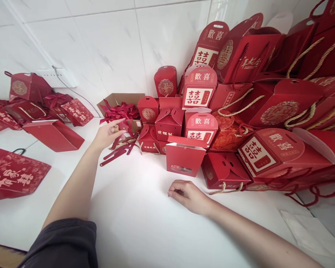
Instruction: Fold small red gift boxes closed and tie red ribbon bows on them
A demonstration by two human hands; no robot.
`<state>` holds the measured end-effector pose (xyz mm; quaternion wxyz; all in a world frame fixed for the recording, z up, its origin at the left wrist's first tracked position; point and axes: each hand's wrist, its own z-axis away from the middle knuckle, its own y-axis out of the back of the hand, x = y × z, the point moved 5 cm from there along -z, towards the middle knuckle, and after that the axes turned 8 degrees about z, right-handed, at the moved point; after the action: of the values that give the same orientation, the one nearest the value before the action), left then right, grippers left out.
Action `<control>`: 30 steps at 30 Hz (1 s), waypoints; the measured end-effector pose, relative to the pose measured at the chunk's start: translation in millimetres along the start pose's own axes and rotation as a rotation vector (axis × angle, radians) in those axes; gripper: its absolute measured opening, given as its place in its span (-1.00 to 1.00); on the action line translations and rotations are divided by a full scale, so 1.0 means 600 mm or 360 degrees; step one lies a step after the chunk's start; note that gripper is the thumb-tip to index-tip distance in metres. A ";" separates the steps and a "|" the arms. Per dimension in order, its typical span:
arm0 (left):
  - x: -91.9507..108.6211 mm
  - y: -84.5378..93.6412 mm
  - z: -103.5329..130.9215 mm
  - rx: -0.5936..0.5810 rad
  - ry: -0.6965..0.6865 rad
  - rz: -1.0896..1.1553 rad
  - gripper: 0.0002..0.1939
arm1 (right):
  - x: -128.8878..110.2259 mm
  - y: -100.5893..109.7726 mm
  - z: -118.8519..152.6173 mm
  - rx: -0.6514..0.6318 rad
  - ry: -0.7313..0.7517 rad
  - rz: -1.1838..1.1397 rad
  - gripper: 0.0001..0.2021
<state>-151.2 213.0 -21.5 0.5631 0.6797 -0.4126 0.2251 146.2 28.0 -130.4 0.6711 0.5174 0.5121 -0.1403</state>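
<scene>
My left hand [108,134] reaches to the back of the table, its thumb and index finger around a red strap [122,127] with small gold studs. Several more dark red straps [120,150] with gold ends lie loose just below it. Behind them, a brown cardboard box [134,98] holds a heap of red ribbons [122,111]. My right hand [187,195] is low over the white tabletop with its fingers curled in to the thumb and nothing visible in them. Close beyond it stands a red gift box [185,158] with a cut-out window, its top flap raised.
Stacked red gift boxes [279,106] with rope handles fill the right side. More red boxes [54,134] stand at the left, one [16,175] nearer me. A tiled wall [106,48] closes off the back, with a power strip [57,77]. White paper [312,230] lies at lower right.
</scene>
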 end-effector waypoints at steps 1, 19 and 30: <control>-0.002 0.002 -0.002 0.0025 -0.0003 -0.0034 -0.37 | 0.000 0.000 0.000 0.0001 0.0002 -0.0004 -0.80; 0.115 0.049 0.025 0.0764 -0.0989 -0.0067 -0.89 | -0.017 0.009 0.003 0.0026 0.0046 0.0016 -0.80; 0.375 -0.109 0.197 0.0083 -0.1404 0.0691 -0.69 | -0.202 0.129 0.012 0.0639 0.0623 -0.0810 -0.69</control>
<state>8.6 33.2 82.9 0.2576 0.6223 -0.7382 0.0383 152.8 13.5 12.7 0.3894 0.5121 0.7050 -0.2986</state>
